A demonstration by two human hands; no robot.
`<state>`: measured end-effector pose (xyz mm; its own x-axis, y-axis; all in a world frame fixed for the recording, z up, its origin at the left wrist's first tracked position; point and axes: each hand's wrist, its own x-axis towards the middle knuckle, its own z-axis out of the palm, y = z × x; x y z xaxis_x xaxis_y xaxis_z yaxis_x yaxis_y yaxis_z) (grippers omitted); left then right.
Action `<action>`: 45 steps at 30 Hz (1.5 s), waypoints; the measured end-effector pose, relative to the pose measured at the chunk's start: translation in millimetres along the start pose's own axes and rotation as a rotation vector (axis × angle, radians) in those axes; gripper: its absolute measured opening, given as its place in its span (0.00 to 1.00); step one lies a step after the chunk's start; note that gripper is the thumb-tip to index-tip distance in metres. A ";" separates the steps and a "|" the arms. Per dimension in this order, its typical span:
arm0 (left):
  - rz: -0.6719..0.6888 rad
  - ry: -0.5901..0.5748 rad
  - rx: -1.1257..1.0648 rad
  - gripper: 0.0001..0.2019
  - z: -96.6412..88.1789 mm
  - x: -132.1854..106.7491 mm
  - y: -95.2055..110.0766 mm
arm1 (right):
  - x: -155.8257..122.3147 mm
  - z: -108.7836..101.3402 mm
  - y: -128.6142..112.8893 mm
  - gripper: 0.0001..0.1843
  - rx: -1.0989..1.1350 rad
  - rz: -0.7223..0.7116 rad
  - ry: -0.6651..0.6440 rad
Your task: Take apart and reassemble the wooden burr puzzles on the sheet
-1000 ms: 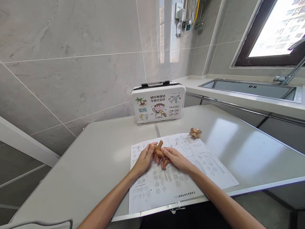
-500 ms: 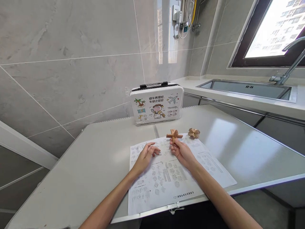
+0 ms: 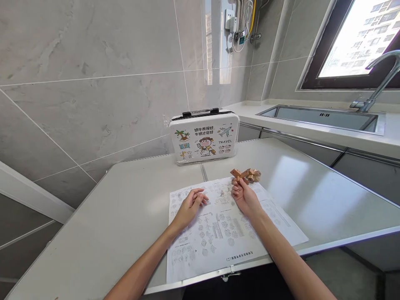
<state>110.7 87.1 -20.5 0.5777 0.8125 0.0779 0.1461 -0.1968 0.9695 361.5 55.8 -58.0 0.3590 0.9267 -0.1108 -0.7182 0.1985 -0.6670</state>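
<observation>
My right hand pinches a small wooden interlocking puzzle with its bars crossing, held above the far edge of the printed sheet. Just behind and to the right is a second, rounder wooden puzzle; the held one overlaps it in view, and I cannot tell whether they touch. Over the left part of the sheet, my left hand rests with fingers loosely bent and apart, holding nothing. Rows of small line diagrams cover the paper.
A white cartoon-printed case with a black handle stands against the tiled wall at the back of the pale folding table. To the right are a counter with a sink, a tap and a window.
My right hand has carried the wooden puzzle to the right, turning it, toward the other puzzle. My left hand has stayed almost where it was. The view has shifted slightly.
</observation>
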 end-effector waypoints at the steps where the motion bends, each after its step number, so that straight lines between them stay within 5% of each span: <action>1: -0.009 -0.002 -0.001 0.21 0.0 -0.5 1.5 | -0.5 0.5 -1.0 0.16 0.013 -0.004 0.017; 11: -0.039 -0.022 0.048 0.19 0.3 -2.1 6.5 | -20.8 29.3 6.6 0.11 -0.346 0.035 -0.010; 15: -0.041 -0.052 0.106 0.18 1.6 -4.0 11.6 | -30.6 37.0 16.2 0.11 -0.886 -0.127 -0.186; 20: -0.020 -0.065 0.174 0.16 1.6 -6.5 18.0 | -37.5 39.6 20.1 0.11 -1.181 -0.290 -0.333; 27: 0.009 -0.079 0.279 0.16 -1.1 -8.3 20.7 | -36.8 42.8 23.2 0.12 -1.208 -0.320 -0.350; 35: 0.155 -0.103 0.680 0.15 -2.4 -15.6 25.7 | -35.5 43.7 26.4 0.12 -1.214 -0.314 -0.366; 45: 0.276 -0.131 0.801 0.14 -4.8 -18.7 20.7 | -35.9 45.4 27.4 0.13 -1.224 -0.316 -0.364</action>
<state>99.0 70.5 -0.7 0.7570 0.6184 0.2112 0.4816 -0.7464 0.4593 301.8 42.4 -38.8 0.0923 0.9646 0.2470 0.4367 0.1837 -0.8806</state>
